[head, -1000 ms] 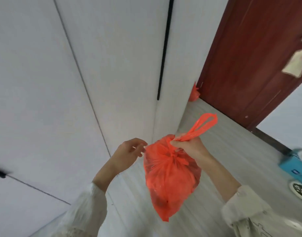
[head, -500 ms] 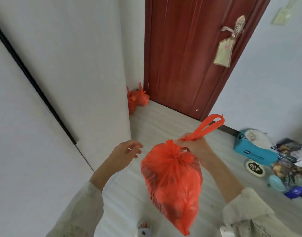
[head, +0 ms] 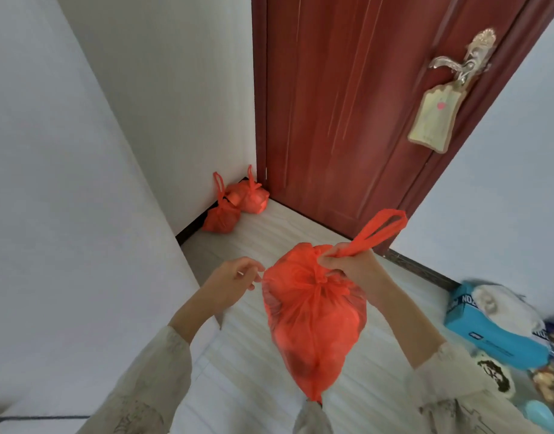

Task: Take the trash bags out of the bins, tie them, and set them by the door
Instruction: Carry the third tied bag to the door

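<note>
A full, tied orange trash bag hangs in the air in front of me. My right hand grips its knotted neck, and the handle loop sticks up to the right. My left hand is just left of the bag, holding nothing, with its fingers loosely curled and apart. Two more tied orange bags sit on the floor in the corner, left of the dark red door.
A white wall juts in at the left. A tag hangs from the door handle. At the right wall lie a blue tissue box and several small items on the floor.
My view has swung right and down towards the door, so the two bags in the corner now show fully. My hands and the held bag have kept their pose.
</note>
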A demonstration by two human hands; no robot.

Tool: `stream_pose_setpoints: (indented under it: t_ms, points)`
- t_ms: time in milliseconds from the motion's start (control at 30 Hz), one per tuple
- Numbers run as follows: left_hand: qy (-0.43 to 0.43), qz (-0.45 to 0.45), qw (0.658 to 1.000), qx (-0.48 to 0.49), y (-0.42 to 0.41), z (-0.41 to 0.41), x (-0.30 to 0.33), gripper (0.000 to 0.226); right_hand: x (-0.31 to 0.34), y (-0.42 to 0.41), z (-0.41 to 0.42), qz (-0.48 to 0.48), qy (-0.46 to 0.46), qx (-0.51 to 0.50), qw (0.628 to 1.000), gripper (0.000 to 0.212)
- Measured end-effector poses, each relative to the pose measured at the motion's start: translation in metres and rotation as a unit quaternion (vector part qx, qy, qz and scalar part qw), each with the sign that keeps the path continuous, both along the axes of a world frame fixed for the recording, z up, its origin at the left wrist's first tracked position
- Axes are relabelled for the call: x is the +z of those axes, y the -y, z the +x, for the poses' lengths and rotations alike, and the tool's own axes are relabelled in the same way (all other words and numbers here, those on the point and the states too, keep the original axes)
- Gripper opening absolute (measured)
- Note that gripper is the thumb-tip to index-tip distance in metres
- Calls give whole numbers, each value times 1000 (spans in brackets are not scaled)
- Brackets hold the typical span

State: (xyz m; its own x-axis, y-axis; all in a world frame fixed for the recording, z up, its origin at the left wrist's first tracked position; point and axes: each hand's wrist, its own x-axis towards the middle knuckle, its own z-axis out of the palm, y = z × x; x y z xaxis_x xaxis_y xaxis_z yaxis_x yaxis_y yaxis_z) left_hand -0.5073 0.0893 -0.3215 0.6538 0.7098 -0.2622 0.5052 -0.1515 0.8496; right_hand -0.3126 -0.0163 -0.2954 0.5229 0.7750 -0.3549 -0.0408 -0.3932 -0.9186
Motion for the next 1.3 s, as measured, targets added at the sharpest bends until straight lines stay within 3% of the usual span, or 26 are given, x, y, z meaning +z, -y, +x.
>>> stream_pose_setpoints:
  t_ms: [167,333,767,1033,1300]
  points:
    - [27,-23,994,100,-51,77,-8,22,-5,-87,77,-25,-20,78,996,21]
    - [16,-19,990,141,-101,118,-14,22,-12,-179,125,-55,-10,143,988,18]
    - [15,-61,950,306,-332,140,-56,23,-51,-454,139,-41,-21,263,964,16]
    - [46,-141,875,460,-447,113,-68,21,-78,-609,114,-75,-5,321,944,21]
    - [7,-145,826,545,-532,79,-123,17,-150,-734,74,-150,-5,438,886,27]
